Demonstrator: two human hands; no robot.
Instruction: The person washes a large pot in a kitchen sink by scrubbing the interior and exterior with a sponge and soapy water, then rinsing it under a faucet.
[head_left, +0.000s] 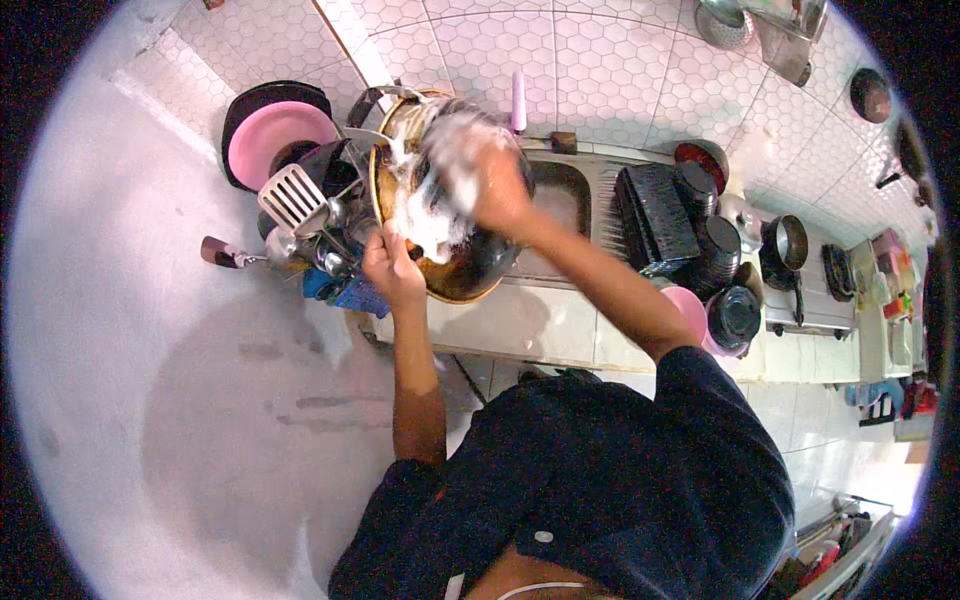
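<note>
A large two-handled wok (480, 266), brown and blackened with a yellowish rim, is held tilted over the left part of the sink counter. White foam (424, 217) is spread over it. My left hand (395, 262) grips its near left edge, thumb uppermost, around where a handle sits. The other loop handle (363, 107) sticks out at the far side. My right hand (495, 184), blurred by motion, presses on the foamy surface with curled fingers. Foam and blur hide whether a scrubber is under it.
Left of the wok stand a slotted turner (292, 199), spoons, a blue basket (361, 295) and a pink basin (277, 142). The steel sink basin (559, 191) lies behind my right forearm. Further right are black stacked containers (656, 217), pink bowls (686, 311) and a frying pan (785, 247).
</note>
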